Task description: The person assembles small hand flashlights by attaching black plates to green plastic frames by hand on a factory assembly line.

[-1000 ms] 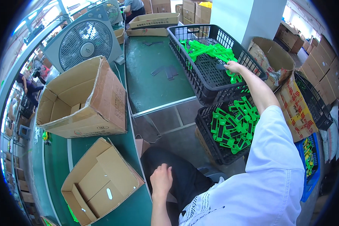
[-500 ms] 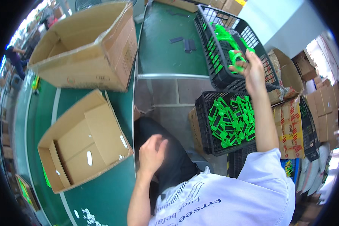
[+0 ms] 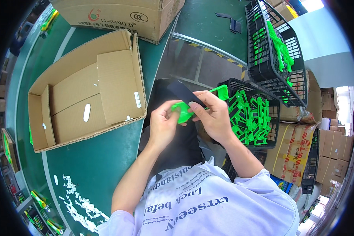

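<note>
A single head-worn fisheye view looks steeply down from above the person's chest — close over the left hand (image 3: 163, 124) and right hand (image 3: 213, 114). Straight edges bow near its dark rim — the green table (image 3: 94, 165) lies left.

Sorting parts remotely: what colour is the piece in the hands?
Bright green plastic piece, with a black strip; head view.

Bright green plastic part (image 3: 185, 111), long & flat w/ black strip (image 3: 183, 93) atop, held mid-air above lap.
</note>
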Demonstrator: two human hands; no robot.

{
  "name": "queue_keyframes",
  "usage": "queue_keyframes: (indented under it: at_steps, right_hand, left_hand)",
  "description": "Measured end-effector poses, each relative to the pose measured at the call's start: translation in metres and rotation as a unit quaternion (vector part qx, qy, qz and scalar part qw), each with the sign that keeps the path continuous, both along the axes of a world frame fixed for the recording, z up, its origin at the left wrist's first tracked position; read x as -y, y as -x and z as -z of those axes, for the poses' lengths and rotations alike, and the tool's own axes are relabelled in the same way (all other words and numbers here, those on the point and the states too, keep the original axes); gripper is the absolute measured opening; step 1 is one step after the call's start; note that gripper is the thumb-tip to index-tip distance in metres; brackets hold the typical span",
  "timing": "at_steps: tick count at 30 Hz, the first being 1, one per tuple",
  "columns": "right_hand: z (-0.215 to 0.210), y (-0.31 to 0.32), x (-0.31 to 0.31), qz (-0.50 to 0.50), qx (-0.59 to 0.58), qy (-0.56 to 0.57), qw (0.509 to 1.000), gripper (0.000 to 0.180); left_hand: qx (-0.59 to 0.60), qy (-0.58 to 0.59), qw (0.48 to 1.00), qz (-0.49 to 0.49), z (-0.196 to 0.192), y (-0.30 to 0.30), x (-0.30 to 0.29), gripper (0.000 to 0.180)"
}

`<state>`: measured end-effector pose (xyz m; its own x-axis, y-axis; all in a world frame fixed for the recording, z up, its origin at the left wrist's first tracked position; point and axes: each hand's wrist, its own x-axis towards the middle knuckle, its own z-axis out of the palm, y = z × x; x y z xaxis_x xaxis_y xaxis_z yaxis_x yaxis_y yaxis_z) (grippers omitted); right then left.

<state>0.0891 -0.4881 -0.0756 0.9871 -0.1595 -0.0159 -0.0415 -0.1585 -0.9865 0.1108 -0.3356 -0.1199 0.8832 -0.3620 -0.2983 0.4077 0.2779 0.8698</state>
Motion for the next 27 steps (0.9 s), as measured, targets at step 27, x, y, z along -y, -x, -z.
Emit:
queue_keyframes:
  at_steps: [27]
  right_hand:
    - [-0.021,0.000,0.034,0.042,-0.028,-0.150,0.987,0.014]
  left_hand:
    - [-0.032,0.033,0.999,0.005,0.000,-0.002,-0.006,0.024]
